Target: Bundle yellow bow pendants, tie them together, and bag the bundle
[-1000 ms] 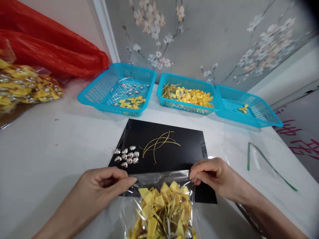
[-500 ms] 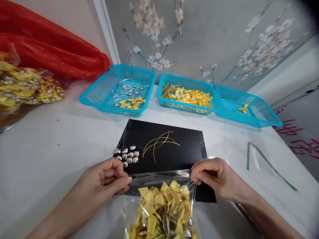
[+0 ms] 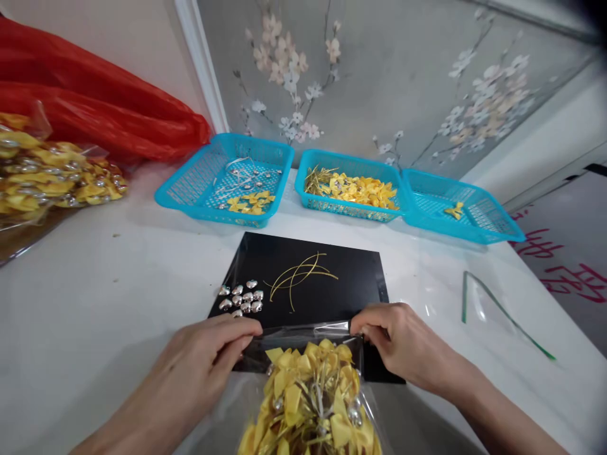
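A clear plastic bag [image 3: 303,404] full of yellow ribbon bows, gold ties and silver beads lies closest to me. Its top edge is stretched between my two hands. My left hand [image 3: 213,347] pinches the left corner of that edge, thumb against fingers. At the right corner, my right hand [image 3: 389,332] grips the plastic with curled fingers. Under the bag's top lies a black board [image 3: 351,278]. Several silver heart-shaped charms [image 3: 246,297] sit on its left side, just beyond my left hand. Thin gold ties [image 3: 298,278] cross one another on its middle.
Behind the board stand a left blue basket [image 3: 190,189] with bows and white strings, a middle blue basket [image 3: 351,212] heaped with bows, and a right blue basket [image 3: 478,234] holding one bow. Bagged bows [image 3: 52,170] and red plastic [image 3: 118,107] lie left; a green strip [image 3: 507,319] lies right.
My hands have come slightly closer together along the bag's top edge, and my left fingers have rolled over it. The camera view has shifted a little.
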A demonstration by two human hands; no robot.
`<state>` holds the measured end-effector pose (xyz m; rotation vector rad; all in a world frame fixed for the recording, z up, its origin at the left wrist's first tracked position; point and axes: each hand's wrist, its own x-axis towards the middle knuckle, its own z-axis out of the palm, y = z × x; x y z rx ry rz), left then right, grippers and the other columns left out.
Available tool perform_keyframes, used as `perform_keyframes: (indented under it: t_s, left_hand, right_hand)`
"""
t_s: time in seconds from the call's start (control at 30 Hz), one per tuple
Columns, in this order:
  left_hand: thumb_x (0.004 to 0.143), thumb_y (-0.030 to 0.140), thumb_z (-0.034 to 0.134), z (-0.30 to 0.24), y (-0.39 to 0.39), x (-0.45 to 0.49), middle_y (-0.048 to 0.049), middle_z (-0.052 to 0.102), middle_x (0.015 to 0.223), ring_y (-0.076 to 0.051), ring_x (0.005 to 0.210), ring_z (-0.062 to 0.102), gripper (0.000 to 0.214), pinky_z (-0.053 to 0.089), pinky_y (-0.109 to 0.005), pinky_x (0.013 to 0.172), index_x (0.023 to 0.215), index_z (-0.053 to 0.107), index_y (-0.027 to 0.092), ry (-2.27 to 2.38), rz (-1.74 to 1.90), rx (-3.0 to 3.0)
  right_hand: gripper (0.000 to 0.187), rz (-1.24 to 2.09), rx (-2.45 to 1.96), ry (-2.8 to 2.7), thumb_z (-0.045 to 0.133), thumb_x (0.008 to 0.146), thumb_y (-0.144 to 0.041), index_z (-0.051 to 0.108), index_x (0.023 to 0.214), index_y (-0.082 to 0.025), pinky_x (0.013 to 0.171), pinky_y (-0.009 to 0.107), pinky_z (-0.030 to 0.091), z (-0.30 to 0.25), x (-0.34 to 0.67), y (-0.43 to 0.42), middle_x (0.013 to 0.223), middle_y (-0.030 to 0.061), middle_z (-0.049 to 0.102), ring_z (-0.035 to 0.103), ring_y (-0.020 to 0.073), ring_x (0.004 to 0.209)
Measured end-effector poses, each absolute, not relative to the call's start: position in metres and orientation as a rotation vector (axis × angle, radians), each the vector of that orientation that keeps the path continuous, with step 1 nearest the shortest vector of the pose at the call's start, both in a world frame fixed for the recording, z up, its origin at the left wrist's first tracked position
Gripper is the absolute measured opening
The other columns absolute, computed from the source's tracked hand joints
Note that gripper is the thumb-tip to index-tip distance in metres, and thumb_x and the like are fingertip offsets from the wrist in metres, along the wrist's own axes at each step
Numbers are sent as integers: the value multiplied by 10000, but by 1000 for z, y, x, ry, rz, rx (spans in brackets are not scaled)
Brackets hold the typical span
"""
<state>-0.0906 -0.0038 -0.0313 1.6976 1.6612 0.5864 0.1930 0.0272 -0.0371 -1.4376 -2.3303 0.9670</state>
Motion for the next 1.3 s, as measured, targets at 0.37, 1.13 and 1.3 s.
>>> perform_keyframes:
  t_s: [0.37,1.13,1.3]
  left_hand:
    - [627,10,386,-37,-20,-110,-32,554,1290,-300,1008,613,666,534,-367,701,1132,642,362,1708,195,2283]
    - [655,280,645,-25,49,-54,18,635,644,-133,580,552,190,336,-218,496,804,648,161,1081,97,1480]
    - [648,242,649,-26,48,-54,10,647,660,-126,587,551,202,357,-219,520,821,600,151,1083,123,1407]
  right_hand:
    - [476,613,-1439,-2506,354,653,67,697,857,-194,642,264,476,-25,209,18,958,73,613,623,157,733]
    - [284,1372,-1198,-2598,612,756,-453,656,697,-179,474,182,303,-16,139,67,609,-27,587,482,86,562]
    - [199,1537,-1243,-2535,658,707,-374,664,711,-175,471,174,310,-17,143,68,618,-42,576,481,76,565]
